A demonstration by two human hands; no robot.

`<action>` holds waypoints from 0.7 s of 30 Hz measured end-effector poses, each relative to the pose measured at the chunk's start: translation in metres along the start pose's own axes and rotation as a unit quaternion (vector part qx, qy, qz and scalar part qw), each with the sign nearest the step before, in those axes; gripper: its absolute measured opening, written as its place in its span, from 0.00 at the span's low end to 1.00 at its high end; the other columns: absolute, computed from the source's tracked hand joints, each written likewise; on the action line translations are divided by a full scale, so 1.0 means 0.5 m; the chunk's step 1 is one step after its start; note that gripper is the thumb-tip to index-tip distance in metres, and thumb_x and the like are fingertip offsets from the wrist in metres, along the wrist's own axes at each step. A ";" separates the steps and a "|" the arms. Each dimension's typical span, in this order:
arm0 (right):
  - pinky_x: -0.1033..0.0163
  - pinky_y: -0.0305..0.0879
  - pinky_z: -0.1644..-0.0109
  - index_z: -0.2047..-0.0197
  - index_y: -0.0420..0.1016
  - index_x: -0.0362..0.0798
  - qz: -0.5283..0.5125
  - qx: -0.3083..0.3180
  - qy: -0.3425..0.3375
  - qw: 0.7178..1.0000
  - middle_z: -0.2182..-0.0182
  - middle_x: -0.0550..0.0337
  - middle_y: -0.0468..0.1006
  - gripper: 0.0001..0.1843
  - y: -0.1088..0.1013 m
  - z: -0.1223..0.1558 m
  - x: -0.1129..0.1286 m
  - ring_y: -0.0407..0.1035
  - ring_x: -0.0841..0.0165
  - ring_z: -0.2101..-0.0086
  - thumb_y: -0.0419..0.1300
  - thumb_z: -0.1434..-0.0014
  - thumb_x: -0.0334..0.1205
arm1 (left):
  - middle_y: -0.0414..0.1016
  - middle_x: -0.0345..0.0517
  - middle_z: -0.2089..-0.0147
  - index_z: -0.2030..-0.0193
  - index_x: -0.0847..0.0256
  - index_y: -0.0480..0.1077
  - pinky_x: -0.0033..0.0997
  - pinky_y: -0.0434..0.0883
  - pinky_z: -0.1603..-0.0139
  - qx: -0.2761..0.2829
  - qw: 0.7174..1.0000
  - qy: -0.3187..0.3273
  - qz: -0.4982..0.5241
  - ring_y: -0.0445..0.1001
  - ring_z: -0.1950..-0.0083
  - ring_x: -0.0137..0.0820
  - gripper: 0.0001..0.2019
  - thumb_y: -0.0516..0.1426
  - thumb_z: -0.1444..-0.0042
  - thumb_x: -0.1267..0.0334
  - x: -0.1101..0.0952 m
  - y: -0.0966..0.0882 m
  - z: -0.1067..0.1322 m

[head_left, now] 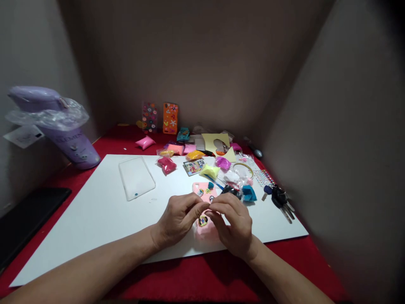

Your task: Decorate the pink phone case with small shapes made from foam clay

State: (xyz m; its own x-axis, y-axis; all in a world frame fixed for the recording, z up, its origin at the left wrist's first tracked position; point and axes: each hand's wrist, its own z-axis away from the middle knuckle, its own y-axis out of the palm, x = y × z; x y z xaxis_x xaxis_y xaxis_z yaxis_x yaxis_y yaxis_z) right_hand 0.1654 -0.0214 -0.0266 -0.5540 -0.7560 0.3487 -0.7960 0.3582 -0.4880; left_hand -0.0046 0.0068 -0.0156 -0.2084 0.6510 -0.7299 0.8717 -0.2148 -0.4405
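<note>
My left hand (185, 217) and my right hand (232, 219) meet fingertip to fingertip over a pink phone case (207, 233). Both hands are pinched closed; whatever is between the fingertips is too small or hidden to name. The case lies on a white board and carries small decorations, among them a teal lump (210, 185) at its top and a yellow-edged figure (203, 220) lower down. My fingers cover its middle. Just beyond my right hand are a black packet (231, 192) and a teal clay packet (249, 193).
A clear case (136, 178) lies left on the white board (104, 219). Coloured clay packets, such as a red one (166, 165), fill the back. Keys (282, 202) sit at right, a purple tumbler (71, 139) at left. Two decorated cases, one orange (171, 118), lean on the wall.
</note>
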 end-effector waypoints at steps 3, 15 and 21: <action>0.59 0.66 0.64 0.60 0.71 0.48 -0.004 -0.002 -0.003 1.000 0.69 0.56 0.75 0.10 0.001 0.000 -0.002 0.68 0.66 0.67 0.60 0.45 0.26 | 0.70 0.40 0.77 0.73 0.63 0.69 0.22 0.64 0.72 -0.002 1.000 -0.011 0.016 0.67 0.76 0.24 0.12 0.52 0.39 0.65 -0.006 0.000 0.000; 0.61 0.68 0.65 0.59 0.72 0.48 -0.019 -0.004 0.007 1.000 0.69 0.56 0.75 0.10 -0.006 -0.001 -0.002 0.69 0.67 0.67 0.58 0.44 0.26 | 0.69 0.39 0.78 0.72 0.62 0.68 0.22 0.65 0.74 0.027 0.996 -0.043 0.066 0.66 0.78 0.24 0.11 0.51 0.39 0.65 -0.019 -0.005 0.002; 0.61 0.68 0.66 0.60 0.72 0.49 -0.023 0.006 0.007 1.000 0.70 0.57 0.74 0.10 -0.008 0.000 -0.002 0.69 0.68 0.68 0.57 0.43 0.27 | 0.69 0.40 0.77 0.73 0.62 0.67 0.23 0.65 0.72 0.046 0.995 -0.060 0.067 0.67 0.76 0.24 0.12 0.51 0.39 0.64 -0.020 -0.006 0.000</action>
State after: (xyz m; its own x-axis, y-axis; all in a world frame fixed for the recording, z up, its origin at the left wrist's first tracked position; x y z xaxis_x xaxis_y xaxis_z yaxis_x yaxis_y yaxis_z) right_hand 0.1693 -0.0222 -0.0249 -0.5200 -0.7636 0.3828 -0.8179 0.3160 -0.4808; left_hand -0.0051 0.0010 -0.0067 -0.1492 0.5210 -0.8404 0.8518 -0.3639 -0.3768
